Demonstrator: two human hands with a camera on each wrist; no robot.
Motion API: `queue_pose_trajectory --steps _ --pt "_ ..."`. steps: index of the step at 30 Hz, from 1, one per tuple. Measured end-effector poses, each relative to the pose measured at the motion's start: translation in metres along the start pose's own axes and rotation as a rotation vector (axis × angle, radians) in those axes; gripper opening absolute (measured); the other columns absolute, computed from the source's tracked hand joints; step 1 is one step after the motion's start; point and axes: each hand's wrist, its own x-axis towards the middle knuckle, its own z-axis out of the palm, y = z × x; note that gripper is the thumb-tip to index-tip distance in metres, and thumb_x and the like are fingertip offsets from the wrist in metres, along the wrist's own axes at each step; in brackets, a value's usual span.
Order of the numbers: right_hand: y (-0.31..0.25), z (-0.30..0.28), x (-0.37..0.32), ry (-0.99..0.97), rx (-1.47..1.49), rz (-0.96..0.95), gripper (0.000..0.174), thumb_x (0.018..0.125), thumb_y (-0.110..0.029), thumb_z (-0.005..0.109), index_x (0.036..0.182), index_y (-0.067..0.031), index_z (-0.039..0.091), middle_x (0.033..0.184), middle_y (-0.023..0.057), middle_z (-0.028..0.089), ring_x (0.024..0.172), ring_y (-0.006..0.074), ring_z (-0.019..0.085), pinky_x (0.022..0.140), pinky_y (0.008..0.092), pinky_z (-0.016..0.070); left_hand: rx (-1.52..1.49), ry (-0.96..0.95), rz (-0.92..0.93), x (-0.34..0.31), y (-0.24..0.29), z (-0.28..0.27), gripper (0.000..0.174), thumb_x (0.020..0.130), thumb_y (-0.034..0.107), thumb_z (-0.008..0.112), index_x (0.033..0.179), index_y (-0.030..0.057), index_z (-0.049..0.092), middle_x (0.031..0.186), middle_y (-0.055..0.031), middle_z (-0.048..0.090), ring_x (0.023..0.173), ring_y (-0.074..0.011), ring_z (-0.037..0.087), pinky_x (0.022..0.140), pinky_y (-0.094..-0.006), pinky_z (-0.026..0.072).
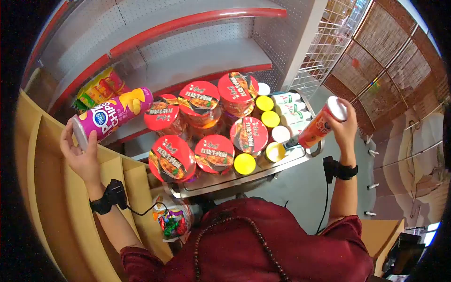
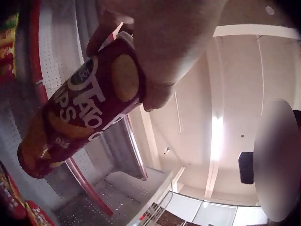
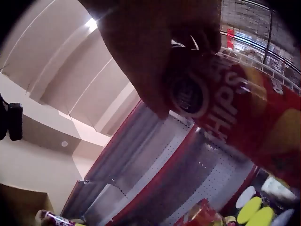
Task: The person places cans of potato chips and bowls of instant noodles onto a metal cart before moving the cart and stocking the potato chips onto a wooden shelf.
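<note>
My left hand (image 1: 82, 152) grips a purple potato chip canister (image 1: 115, 113) by its lidded end, the tube tilted toward the shelf. In the left wrist view the thumb and fingers wrap the end of that purple canister (image 2: 80, 108). On the other side, my right hand (image 1: 345, 124) holds a red-orange potato chip canister (image 1: 315, 129) by its white-capped end, slanted over the cart's right side. The right wrist view shows this red canister (image 3: 235, 103) close up, its label facing the camera. Between the hands, red-lidded instant noodle cups (image 1: 199, 98) stand on a metal cart (image 1: 225, 184).
Yellow-lidded containers (image 1: 244, 164) and white bottles (image 1: 291, 110) share the cart. Behind it are grey shelves (image 1: 202, 61) with red edges, bagged snacks (image 1: 101, 89) at left. A wooden shelf unit (image 1: 70, 202) stands at left, with a bag of wrapped sweets (image 1: 173, 221) beside it.
</note>
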Motion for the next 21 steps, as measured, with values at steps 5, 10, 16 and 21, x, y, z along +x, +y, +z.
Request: queue_pose_trajectory --steps 5,10,16,21 --pt "0.058 0.002 -0.041 -0.271 -0.048 0.158 0.057 0.059 -0.019 0.078 0.110 -0.0061 0.057 0.106 0.0167 0.058 0.102 0.0319 0.056 0.087 0.0380 0.0444 -0.215 -0.096 -0.100 -0.021 0.034 0.002 0.052 0.077 0.005 0.069 0.122 0.0009 0.043 0.126 -0.0203 0.048 0.119 -0.0275 0.045 0.102 -0.0384 0.0352" --pt "0.087 0.013 -0.081 -0.302 -0.150 0.249 0.064 0.059 -0.022 0.077 0.115 -0.0034 0.052 0.107 0.0199 0.057 0.103 0.0340 0.054 0.089 0.0395 0.0427 -0.328 -0.297 -0.184 -0.037 0.066 0.012 0.065 0.070 0.020 0.077 0.122 0.0027 0.043 0.125 -0.0199 0.048 0.119 -0.0281 0.045 0.103 -0.0385 0.0343" --pt "0.120 0.031 -0.119 -0.255 -0.147 0.291 0.070 0.057 -0.009 0.077 0.121 -0.0061 0.047 0.117 0.0162 0.052 0.111 0.0333 0.049 0.096 0.0385 0.0394 -0.245 -0.539 -0.145 -0.060 0.086 0.031 0.067 0.061 0.016 0.081 0.118 0.0053 0.046 0.122 -0.0142 0.051 0.114 -0.0248 0.049 0.095 -0.0357 0.0417" --pt "0.144 0.039 -0.143 -0.279 -0.113 0.208 0.071 0.059 -0.005 0.075 0.123 -0.0071 0.044 0.122 0.0155 0.048 0.118 0.0335 0.042 0.101 0.0383 0.0349 -0.021 -0.702 -0.034 -0.077 0.105 0.046 0.059 0.057 0.015 0.081 0.108 0.0076 0.054 0.114 -0.0114 0.056 0.109 -0.0264 0.053 0.090 -0.0371 0.0432"
